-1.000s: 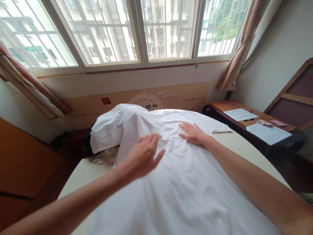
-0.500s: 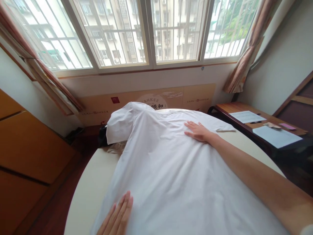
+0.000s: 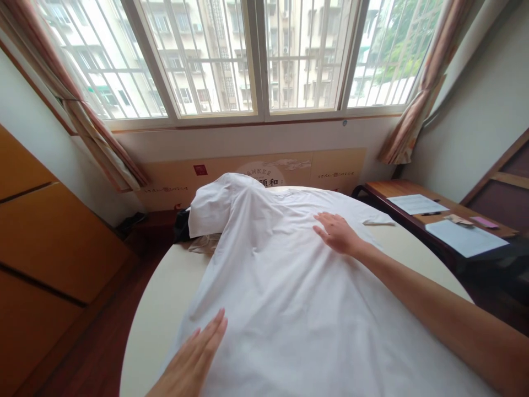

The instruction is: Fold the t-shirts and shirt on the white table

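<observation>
A white cloth garment, likely a shirt (image 3: 285, 298), lies spread over a round cream table (image 3: 161, 292), with a fold of it heaped up at the far end (image 3: 219, 207). My right hand (image 3: 336, 233) rests flat on the far right part of the cloth, fingers slightly apart. My left hand (image 3: 194, 353) is at the near left edge of the cloth, flat and open. Whether it touches the cloth is unclear. Neither hand holds anything.
Crumpled beige material (image 3: 202, 243) and a dark item (image 3: 181, 229) sit beyond the heaped fold. A small white strip (image 3: 378, 220) lies at the far right. To the right stands a wooden side table (image 3: 397, 190) with papers and a pen. Wooden doors (image 3: 53, 248) fill the left.
My left hand has moved from the middle of the cloth back to its near left edge. My right hand has shifted only slightly, and the view has tilted a little.
</observation>
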The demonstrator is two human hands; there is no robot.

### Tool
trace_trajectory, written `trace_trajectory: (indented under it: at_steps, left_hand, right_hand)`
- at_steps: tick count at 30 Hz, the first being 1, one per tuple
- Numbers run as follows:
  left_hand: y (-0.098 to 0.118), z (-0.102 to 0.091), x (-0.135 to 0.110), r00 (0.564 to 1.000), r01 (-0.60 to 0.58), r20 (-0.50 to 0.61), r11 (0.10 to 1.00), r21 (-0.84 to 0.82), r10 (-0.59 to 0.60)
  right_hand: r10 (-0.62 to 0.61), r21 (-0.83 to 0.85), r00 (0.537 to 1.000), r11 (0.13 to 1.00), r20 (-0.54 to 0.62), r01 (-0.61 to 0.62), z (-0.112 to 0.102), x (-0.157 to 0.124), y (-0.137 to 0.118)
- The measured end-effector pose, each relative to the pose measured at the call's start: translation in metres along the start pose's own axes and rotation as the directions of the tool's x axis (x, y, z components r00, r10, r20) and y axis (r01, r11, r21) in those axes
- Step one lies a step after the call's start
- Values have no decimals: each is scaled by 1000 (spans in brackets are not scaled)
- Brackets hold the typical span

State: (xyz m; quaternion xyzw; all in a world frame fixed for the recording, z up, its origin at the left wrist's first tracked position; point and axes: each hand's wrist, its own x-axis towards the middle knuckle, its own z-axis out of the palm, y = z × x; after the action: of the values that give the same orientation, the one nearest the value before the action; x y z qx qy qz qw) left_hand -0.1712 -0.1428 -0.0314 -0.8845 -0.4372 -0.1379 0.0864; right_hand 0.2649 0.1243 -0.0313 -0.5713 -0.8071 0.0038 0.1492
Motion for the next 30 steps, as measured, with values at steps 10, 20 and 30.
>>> trace_trajectory:
  at_steps: [10, 20, 30]
  left_hand:
    - [2, 25, 265, 939, 216, 302, 965, -150, -163]
    - [-43, 92, 313, 923, 306, 242, 952, 11, -300]
    - [-7, 80, 303, 948, 124, 313, 973, -197, -57]
  right_hand:
    - [44, 75, 969, 995, 244, -64, -1, -22, -23]
    - [180, 32, 953, 981, 242, -194, -21, -31, 35]
    - [404, -95, 899, 915, 170, -393, -7, -30, 48]
